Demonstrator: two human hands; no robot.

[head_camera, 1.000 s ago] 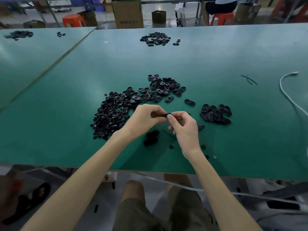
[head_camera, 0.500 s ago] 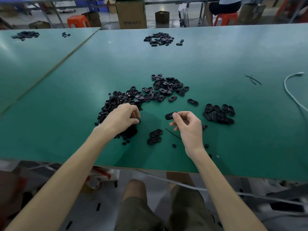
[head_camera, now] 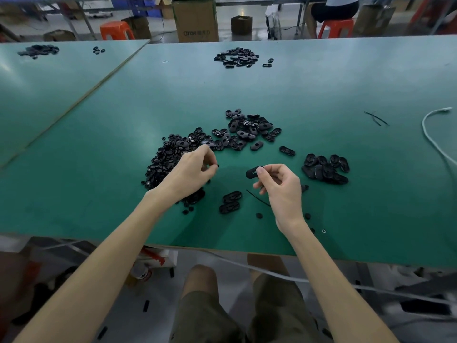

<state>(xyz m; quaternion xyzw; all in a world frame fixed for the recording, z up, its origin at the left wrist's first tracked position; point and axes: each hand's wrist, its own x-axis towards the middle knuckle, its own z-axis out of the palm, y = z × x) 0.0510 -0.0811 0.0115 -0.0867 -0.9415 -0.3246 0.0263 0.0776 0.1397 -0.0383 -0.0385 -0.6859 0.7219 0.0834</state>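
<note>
Fingers (head_camera: 260,171) of right hand (head_camera: 282,191) pinch one black oval shell (head_camera: 251,173) above desk (head_camera: 99,194); fingers (head_camera: 210,158) of left hand (head_camera: 188,173) pinch one tiny black part (head_camera: 217,166) beside heap of small parts (head_camera: 160,164). Two loose oval shells (head_camera: 231,196) lie between hands.

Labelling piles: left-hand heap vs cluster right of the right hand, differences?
The left heap is large, of many small pieces; the right cluster holds few, bigger ovals. The left hand is over the left heap; the right hand is apart from the right cluster. Both are black, on the green table.
</note>
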